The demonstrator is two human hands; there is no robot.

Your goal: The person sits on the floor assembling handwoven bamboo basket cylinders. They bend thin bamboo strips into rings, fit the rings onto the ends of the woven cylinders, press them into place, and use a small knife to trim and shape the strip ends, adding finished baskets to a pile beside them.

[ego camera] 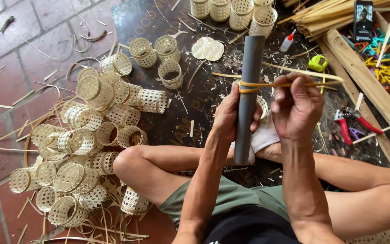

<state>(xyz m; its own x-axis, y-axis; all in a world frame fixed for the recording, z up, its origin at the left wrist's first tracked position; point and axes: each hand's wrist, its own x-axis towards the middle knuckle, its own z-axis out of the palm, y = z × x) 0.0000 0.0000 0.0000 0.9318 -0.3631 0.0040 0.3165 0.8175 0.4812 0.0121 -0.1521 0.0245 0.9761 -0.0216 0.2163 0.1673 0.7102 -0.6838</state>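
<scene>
I sit cross-legged on the floor. My left hand (228, 115) grips a grey plastic pipe (249, 68) held upright in front of me. A thin bamboo strip (290, 84) is wrapped once around the pipe near my left thumb and runs off to the right. My right hand (296, 107) pinches that strip just right of the pipe. A white cloth (263, 135) lies under my hands, on my leg.
Many small woven bamboo cylinders (86, 135) are piled on the left, with more at the top (231, 11). Red pliers (348, 124), a yellow-green tape measure (318, 63), a glue bottle (287, 42), a phone (363, 20), bamboo sticks (326, 16), coloured clips (387, 68) and a wooden plank (366, 81) lie right.
</scene>
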